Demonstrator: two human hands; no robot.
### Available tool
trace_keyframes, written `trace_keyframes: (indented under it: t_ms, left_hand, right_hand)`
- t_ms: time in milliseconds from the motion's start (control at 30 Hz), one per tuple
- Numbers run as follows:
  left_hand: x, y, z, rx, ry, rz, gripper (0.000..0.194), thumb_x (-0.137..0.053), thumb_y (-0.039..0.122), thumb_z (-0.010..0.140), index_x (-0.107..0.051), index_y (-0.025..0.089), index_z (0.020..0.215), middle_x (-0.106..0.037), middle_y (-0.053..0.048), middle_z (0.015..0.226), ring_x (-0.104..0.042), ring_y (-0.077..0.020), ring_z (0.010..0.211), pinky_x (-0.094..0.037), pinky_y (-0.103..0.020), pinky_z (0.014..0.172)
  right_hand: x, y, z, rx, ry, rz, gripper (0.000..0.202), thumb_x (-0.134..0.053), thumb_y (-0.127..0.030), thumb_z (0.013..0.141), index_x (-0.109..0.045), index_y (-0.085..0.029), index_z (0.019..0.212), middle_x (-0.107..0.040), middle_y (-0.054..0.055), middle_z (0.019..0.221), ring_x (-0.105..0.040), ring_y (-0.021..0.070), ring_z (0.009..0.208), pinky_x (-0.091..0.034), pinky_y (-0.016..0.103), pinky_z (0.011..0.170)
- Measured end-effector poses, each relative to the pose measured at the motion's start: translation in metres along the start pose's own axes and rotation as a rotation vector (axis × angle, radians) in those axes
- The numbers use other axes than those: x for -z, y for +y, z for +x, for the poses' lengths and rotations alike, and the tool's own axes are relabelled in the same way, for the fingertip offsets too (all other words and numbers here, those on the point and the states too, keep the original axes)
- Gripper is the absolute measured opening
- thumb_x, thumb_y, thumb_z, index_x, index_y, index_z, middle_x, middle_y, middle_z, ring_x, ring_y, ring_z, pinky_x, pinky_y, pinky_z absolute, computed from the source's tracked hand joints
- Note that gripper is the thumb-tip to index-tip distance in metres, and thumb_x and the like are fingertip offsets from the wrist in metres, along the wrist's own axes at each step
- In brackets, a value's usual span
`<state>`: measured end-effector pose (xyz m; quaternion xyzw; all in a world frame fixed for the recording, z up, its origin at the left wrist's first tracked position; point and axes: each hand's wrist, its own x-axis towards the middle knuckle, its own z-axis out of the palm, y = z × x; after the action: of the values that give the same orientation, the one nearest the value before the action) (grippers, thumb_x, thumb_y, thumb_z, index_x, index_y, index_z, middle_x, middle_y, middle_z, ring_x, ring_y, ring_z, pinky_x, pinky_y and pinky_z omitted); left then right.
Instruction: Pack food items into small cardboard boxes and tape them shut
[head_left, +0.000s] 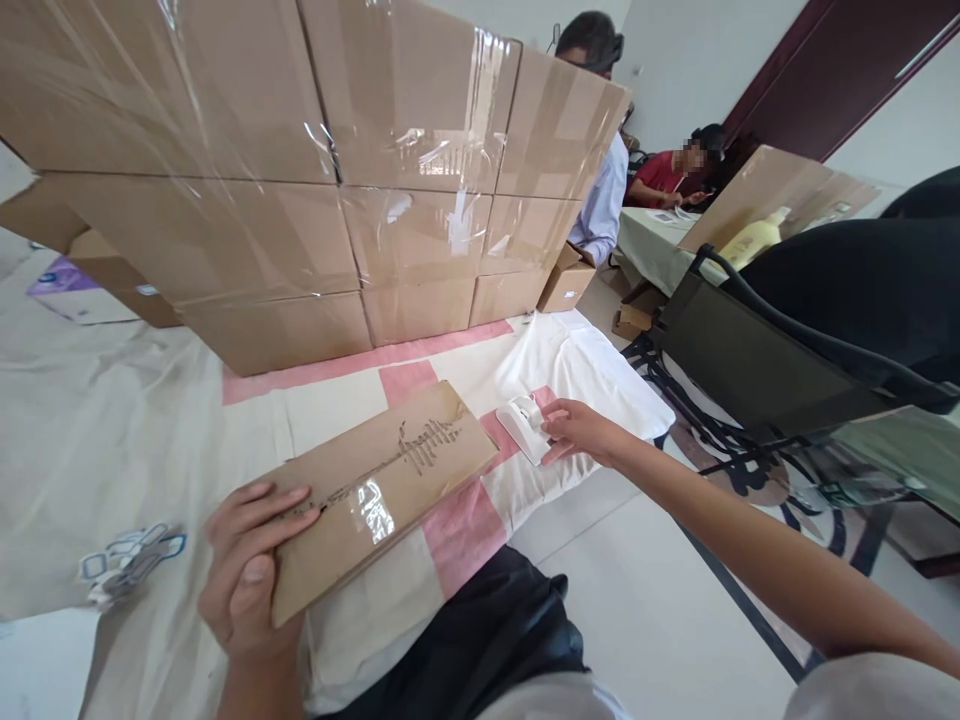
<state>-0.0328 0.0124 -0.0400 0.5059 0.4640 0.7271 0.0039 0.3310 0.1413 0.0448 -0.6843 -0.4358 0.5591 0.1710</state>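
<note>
A flat brown cardboard box (pixel 390 480) lies at a slant in front of me, with dark torn marks along its top and a shiny strip of clear tape (pixel 372 508) near its middle. My left hand (pixel 251 565) is closed around its left end, fingers on top and thumb along the near edge. Just beyond the box's right end, my right hand (pixel 570 430) grips a white tape dispenser (pixel 521 428) low over the pink-and-cream tablecloth (pixel 465 540). The fingers partly hide the dispenser, and it appears apart from the box.
Stacked, taped cartons (pixel 420 180) form a wall along the table's far side. Left lie blue-edged labels (pixel 131 562), white paper (pixel 49 660) and a purple-and-white pack (pixel 79 290). Beyond are two people, a dark chair (pixel 780 340) at right and another table holding a yellow bottle (pixel 754 238).
</note>
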Motion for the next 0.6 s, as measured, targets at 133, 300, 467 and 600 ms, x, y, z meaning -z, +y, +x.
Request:
trace_keyframes:
  t_ms: [133, 300, 467, 600]
  left_hand:
    - [0.001, 0.0, 0.0, -0.004, -0.002, -0.002, 0.034, -0.05, 0.03, 0.083, -0.084, 0.028, 0.088, -0.078, -0.008, 0.094, -0.064, -0.0353, 0.108, -0.04, -0.063, 0.107]
    - [0.001, -0.003, -0.003, -0.02, -0.002, 0.009, 0.035, -0.049, 0.03, 0.085, -0.084, 0.028, 0.09, -0.078, -0.008, 0.096, -0.064, -0.0358, 0.109, -0.041, -0.062, 0.104]
    - [0.001, -0.009, -0.005, -0.069, 0.022, 0.013, 0.037, -0.047, 0.029, 0.086, -0.084, 0.027, 0.092, -0.078, -0.009, 0.094, -0.066, -0.036, 0.104, -0.04, -0.063, 0.102]
    - [0.003, -0.013, -0.005, -0.073, 0.011, 0.018, 0.036, -0.049, 0.03, 0.085, -0.084, 0.026, 0.091, -0.078, -0.009, 0.095, -0.066, -0.0364, 0.103, -0.041, -0.064, 0.101]
  right_hand:
    - [-0.002, 0.005, -0.004, 0.033, 0.028, 0.061, 0.03, -0.075, -0.013, 0.086, -0.057, -0.017, 0.11, -0.059, -0.004, 0.077, -0.077, 0.0199, 0.061, -0.06, 0.029, 0.062]
    - [-0.005, 0.011, -0.009, 0.094, 0.056, 0.12, 0.024, -0.075, -0.015, 0.086, -0.057, -0.019, 0.101, -0.058, -0.005, 0.071, -0.075, 0.0179, 0.06, -0.062, 0.03, 0.062]
    - [-0.007, 0.019, -0.006, 0.119, 0.083, 0.159, 0.023, -0.076, -0.022, 0.085, -0.055, -0.02, 0.094, -0.053, -0.008, 0.061, -0.076, 0.0195, 0.06, -0.062, 0.03, 0.065]
    - [-0.008, 0.025, -0.001, 0.144, 0.094, 0.165, 0.025, -0.076, -0.03, 0.083, -0.054, -0.021, 0.09, -0.047, -0.01, 0.054, -0.076, 0.022, 0.059, -0.06, 0.03, 0.063]
